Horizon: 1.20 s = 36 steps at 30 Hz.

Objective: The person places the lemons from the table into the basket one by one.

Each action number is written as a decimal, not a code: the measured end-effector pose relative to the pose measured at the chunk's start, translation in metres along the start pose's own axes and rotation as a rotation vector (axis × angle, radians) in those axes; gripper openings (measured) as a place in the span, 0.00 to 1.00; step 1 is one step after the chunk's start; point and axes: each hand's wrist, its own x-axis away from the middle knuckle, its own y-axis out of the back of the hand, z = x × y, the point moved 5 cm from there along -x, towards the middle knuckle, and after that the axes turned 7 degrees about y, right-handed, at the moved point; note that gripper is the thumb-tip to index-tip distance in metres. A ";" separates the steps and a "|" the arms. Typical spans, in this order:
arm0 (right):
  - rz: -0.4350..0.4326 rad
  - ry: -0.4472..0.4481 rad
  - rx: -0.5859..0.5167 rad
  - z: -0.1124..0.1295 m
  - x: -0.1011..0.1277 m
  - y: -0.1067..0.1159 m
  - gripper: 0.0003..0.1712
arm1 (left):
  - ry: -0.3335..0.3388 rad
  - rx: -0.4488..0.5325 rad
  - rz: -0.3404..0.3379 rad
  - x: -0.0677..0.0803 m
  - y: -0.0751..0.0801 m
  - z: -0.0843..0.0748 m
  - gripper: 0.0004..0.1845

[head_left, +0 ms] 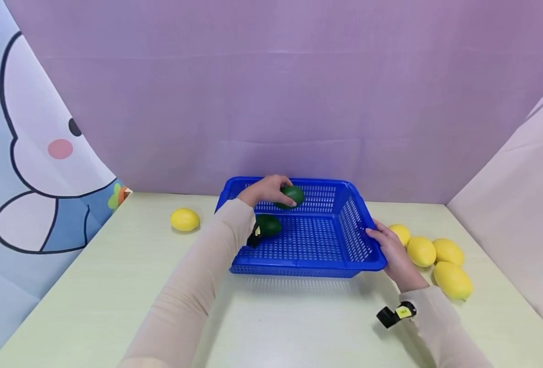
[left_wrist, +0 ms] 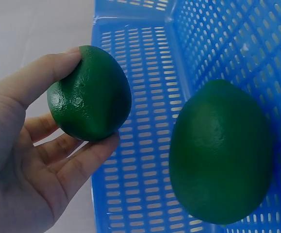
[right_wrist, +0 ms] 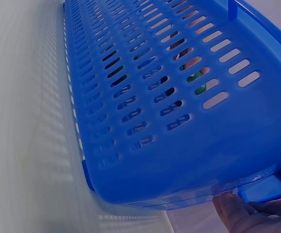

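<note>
Pale tabletop [head_left: 289, 327] below, left grip [head_left: 267, 189] curls round one green fruit [head_left: 295, 194].

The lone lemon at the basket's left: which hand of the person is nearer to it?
Left. The left hand is right of the lemon, holding a green fruit at the back of the blue basket; the right hand is farther right, holding its right side.

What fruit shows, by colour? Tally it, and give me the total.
Yellow: 5 (single lemon left of the basket, group of four lemons right of it)
Green: 2 (held fruit in the left hand, loose fruit in the basket)
Total: 7
</note>
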 end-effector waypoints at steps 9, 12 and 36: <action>-0.003 0.008 0.008 0.000 0.000 -0.002 0.37 | 0.012 -0.051 0.032 -0.005 -0.013 -0.002 0.29; -0.004 0.005 0.007 0.000 0.001 -0.002 0.37 | -0.006 -0.081 0.050 -0.007 -0.018 -0.007 0.28; -0.025 0.006 0.044 -0.002 0.000 -0.005 0.36 | -0.006 -0.279 0.252 -0.008 -0.058 -0.013 0.29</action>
